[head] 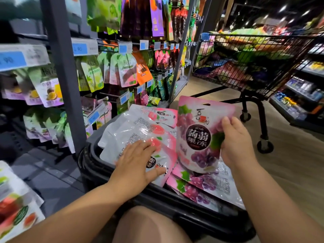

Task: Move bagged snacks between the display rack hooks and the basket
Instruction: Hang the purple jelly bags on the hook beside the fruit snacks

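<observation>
Over black basket (pixel 98 171): R hand (pixel 236 142) grips 1 grape bag (pixel 198 137); L hand (pixel 135 163) flat, fingers straight, on 1 peach bag (pixel 166 155).

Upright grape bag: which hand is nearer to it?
Right. The right hand grips the grape bag by its edge; the left hand lies on a peach bag beside it.

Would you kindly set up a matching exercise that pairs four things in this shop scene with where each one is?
Things:
1. grape bag
2. peach bags
3. orange pouch
4. shopping cart

Places:
A. hanging on the display rack
B. parked at the far right
C. held upright by the right hand
D. lying in the basket under the left hand

Pairs: 1-C, 2-D, 3-A, 4-B
</observation>
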A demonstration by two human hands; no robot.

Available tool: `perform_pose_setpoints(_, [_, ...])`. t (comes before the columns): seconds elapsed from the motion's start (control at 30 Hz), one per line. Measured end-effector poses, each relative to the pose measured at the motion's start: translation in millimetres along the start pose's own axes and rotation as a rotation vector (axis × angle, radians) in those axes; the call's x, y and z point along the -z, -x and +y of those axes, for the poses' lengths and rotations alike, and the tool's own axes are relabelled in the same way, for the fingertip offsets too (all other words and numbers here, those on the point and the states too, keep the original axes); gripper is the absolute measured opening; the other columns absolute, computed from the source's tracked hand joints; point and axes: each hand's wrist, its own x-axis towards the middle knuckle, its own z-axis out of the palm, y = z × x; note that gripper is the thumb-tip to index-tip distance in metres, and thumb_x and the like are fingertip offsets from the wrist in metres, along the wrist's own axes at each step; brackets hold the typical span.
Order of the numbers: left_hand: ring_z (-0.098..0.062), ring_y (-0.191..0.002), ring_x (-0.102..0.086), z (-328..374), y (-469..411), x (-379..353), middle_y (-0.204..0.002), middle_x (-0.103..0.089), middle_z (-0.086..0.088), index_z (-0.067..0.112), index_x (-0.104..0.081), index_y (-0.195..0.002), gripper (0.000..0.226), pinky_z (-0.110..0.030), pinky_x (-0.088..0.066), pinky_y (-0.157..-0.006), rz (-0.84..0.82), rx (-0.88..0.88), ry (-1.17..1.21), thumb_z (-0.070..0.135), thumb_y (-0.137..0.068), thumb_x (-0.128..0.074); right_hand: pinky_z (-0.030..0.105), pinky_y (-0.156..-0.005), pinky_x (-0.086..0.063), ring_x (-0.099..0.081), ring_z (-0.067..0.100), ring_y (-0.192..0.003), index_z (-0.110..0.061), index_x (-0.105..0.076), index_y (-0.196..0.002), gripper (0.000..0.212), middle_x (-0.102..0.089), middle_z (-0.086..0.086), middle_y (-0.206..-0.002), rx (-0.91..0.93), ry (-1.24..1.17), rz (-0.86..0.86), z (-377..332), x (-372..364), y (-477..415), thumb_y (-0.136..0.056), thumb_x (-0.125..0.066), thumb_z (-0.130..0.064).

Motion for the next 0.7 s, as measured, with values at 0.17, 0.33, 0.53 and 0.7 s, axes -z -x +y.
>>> perform_pose_setpoints(0.17, [0.001,-0.131,-0.040,22.4,-4.5,12.4,-0.136,-0.044,0.022,0.050,-0.032,-0.132,0.096,-0.009,-0.036,-0.095,-0.034,0.115,0.673,0.083,-0.048,-0.063,0.016,-0.050,-0.049,-0.060,0.003,-0.048,-0.008,-0.049,-0.080,0.030,-0.062,-0.007,-0.052,-0.067,-0.256,-0.155,-11.9,-37.5,10.7,-0.106,-0.034,-0.007])
perform_pose_setpoints(0.33, [-0.001,-0.123,-0.049,19.6,-3.4,19.0,-0.129,-0.051,0.021,0.035,-0.035,-0.134,0.109,-0.031,-0.039,-0.111,0.051,0.222,0.951,0.065,-0.041,-0.082,0.015,-0.048,-0.046,-0.055,0.003,-0.045,-0.008,-0.043,-0.072,0.036,-0.056,-0.006,-0.048,-0.074,-0.319,-0.183,-15.5,-60.8,10.2,-0.106,-0.033,-0.007])
perform_pose_setpoints(0.53, [-0.023,-0.102,-0.071,24.4,11.1,28.6,-0.108,-0.075,-0.006,0.016,-0.065,-0.117,0.061,-0.032,-0.057,-0.086,-0.082,0.239,1.196,0.015,-0.060,-0.087,0.040,-0.081,-0.057,-0.069,0.022,-0.080,-0.001,-0.058,-0.092,0.024,-0.071,0.014,-0.084,-0.163,-0.373,-0.262,-9.2,-74.8,19.3,-0.104,-0.040,-0.012])
perform_pose_setpoints(0.7, [-0.027,-0.099,-0.072,28.9,29.2,21.9,-0.105,-0.075,-0.012,0.011,-0.070,-0.112,0.048,-0.034,-0.058,-0.083,-0.007,0.308,1.343,0.010,-0.066,-0.084,0.032,-0.077,-0.055,-0.064,0.016,-0.083,-0.010,-0.062,-0.090,0.019,-0.069,0.002,-0.089,-0.084,0.070,-0.292,16.6,-42.4,8.8,-0.101,-0.052,-0.022])
